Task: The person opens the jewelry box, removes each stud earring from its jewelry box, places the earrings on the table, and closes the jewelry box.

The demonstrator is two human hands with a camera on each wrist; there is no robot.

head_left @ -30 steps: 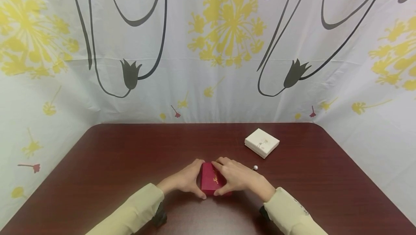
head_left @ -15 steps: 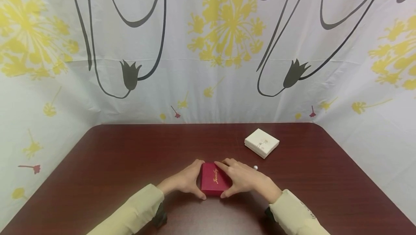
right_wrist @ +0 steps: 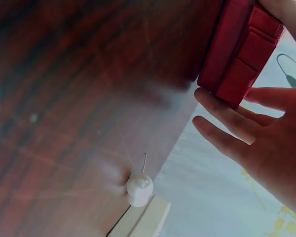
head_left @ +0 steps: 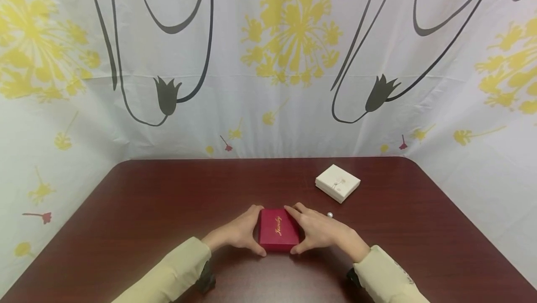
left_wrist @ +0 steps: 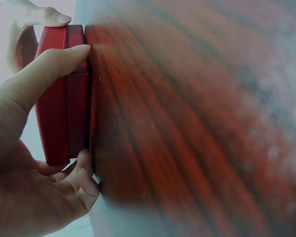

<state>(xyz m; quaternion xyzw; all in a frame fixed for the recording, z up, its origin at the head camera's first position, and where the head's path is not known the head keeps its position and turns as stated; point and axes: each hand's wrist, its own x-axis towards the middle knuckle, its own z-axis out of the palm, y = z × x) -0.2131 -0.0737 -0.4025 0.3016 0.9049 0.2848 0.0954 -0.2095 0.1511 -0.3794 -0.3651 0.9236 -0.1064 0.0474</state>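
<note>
A red jewelry box [head_left: 277,230] with gold "Jewelry" lettering lies closed on the table between both hands. My left hand [head_left: 241,232] holds its left side, thumb at the near edge and fingers at the far edge; in the left wrist view the thumb presses the box's side wall [left_wrist: 54,113]. At the right side, my right hand [head_left: 316,230] spans the box the same way. The right wrist view shows right fingertips [right_wrist: 207,96] touching the box's end, with another finger standing apart from it. A pearl-headed pin [head_left: 330,215] lies beyond the right hand.
A white box [head_left: 337,183] with a small printed or attached design stands at the back right of the dark reddish-brown table [head_left: 189,186]. Behind the table hangs a white cloth [head_left: 251,130] with yellow and grey flower patterns.
My right hand has slid rightward along the jewelry box to its right edge, uncovering the lid and its lettering. The left hand and the box have stayed in place.
</note>
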